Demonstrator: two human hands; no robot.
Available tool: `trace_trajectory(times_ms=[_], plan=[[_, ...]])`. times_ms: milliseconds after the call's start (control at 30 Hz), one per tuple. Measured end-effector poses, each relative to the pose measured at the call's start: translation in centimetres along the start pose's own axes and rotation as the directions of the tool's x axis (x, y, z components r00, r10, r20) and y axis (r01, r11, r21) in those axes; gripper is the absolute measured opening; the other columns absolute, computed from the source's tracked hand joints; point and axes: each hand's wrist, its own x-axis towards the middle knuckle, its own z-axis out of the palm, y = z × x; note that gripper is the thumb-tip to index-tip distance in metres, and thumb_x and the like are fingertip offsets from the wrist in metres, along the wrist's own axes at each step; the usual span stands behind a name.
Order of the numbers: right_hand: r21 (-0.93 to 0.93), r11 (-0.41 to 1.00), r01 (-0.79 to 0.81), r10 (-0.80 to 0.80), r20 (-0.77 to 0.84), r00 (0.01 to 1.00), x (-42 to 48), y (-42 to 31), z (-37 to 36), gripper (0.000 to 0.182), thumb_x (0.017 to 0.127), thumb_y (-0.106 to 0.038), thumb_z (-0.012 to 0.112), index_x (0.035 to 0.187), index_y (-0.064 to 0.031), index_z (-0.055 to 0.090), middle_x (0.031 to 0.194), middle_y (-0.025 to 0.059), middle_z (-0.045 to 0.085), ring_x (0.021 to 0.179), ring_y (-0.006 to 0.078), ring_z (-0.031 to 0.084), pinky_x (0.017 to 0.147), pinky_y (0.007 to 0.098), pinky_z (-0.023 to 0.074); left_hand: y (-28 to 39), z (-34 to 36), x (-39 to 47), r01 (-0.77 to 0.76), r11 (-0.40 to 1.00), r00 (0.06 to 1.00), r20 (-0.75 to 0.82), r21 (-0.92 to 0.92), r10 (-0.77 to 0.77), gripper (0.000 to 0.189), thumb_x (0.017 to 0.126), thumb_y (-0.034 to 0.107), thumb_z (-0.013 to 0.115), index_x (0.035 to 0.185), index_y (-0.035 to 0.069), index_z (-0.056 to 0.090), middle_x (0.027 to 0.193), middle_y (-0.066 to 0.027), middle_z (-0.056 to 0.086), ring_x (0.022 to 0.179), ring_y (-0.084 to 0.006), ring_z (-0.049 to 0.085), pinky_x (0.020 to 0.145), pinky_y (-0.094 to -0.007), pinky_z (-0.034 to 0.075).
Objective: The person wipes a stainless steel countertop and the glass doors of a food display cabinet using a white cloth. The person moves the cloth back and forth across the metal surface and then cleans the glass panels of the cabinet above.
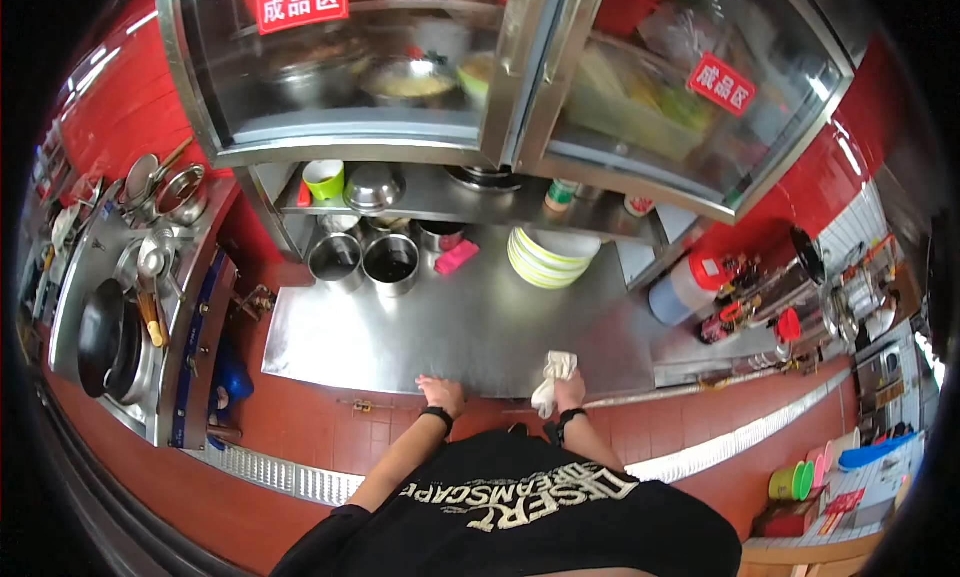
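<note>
At the front edge of the stainless steel worktable (465, 337), my left hand (444, 395) rests with its fingers spread and holds nothing. My right hand (571, 389) grips a crumpled white cloth (556, 368) at the same edge, farther right; part of the cloth hangs over the edge. Farther back on the table are steel pots with dark contents, among them a front pot (391, 262). A pink cloth (456, 257) lies to their right. A stack of white bowls with green rims (553, 258) is at the back right.
A glass-doored steel cabinet (510, 127) overhangs the back, above a shelf (435, 194) with a green bowl (324, 179) and a metal bowl (375, 187). Left is a stove (199, 337) with black woks (103, 337). A red-lidded container (686, 286) stands right.
</note>
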Motion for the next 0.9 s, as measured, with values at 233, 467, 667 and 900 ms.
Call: trace_trajectory(times_ms=[233, 467, 667, 900], plan=[[-0.357, 0.932, 0.06, 0.068, 0.335, 0.94, 1.9, -4.5, -0.7, 0.055, 0.082, -0.016, 0.067, 0.136, -0.0082, 0.062, 0.127, 0.0243, 0.069, 0.119, 0.0399, 0.066, 0.103, 0.0466, 0.0517, 1.3, -1.2, -0.9, -0.099, 0.976, 0.995, 0.033, 0.191, 0.095, 0.056, 0.095, 0.047, 0.061, 0.135, 0.008, 0.068, 0.142, -0.0354, 0.055, 0.132, -0.0627, 0.048, 0.1, -0.0686, 0.046], [0.163, 0.595, 0.787, -0.771, -0.162, 0.616, 4.7, -30.9, -10.3, 0.056, 0.084, -0.005, 0.066, 0.14, -0.0046, 0.06, 0.128, 0.0196, 0.068, 0.118, 0.0369, 0.066, 0.101, 0.0449, 0.0527, 1.2, -0.3, 0.5, -0.074, 0.97, 0.997, -0.016, 0.232, 0.08, 0.04, 0.1, 0.021, 0.052, 0.134, 0.005, 0.068, 0.135, -0.0431, 0.054, 0.121, -0.0642, 0.056, 0.085, -0.0597, 0.057], [-0.29, 0.192, 0.938, -0.823, -0.568, -0.007, 2.8, -48.5, -18.7, 0.061, 0.082, -0.005, 0.066, 0.142, -0.0052, 0.051, 0.127, 0.0221, 0.056, 0.112, 0.0438, 0.06, 0.092, 0.0505, 0.0532, 1.0, -2.6, 0.4, -0.121, 0.972, 0.992, 0.065, 0.2, 0.11, 0.037, 0.099, 0.019, 0.055, 0.13, 0.004, 0.071, 0.135, -0.0372, 0.059, 0.12, -0.0582, 0.061, 0.087, -0.0625, 0.056], [-0.34, 0.359, 0.869, -0.85, -0.503, 0.154, 6.5, -48.4, -12.8, 0.058, 0.081, -0.013, 0.07, 0.136, -0.009, 0.054, 0.112, 0.0208, 0.052, 0.097, 0.0451, 0.063, 0.077, 0.0533, 0.0562, 2.0, -1.9, 0.9, -0.068, 0.983, 0.997, -0.031, 0.173, 0.074, 0.03, 0.097, 0.017, 0.057, 0.117, 0.008, 0.077, 0.119, -0.0257, 0.073, 0.101, -0.046, 0.073, 0.089, -0.0667, 0.055]])
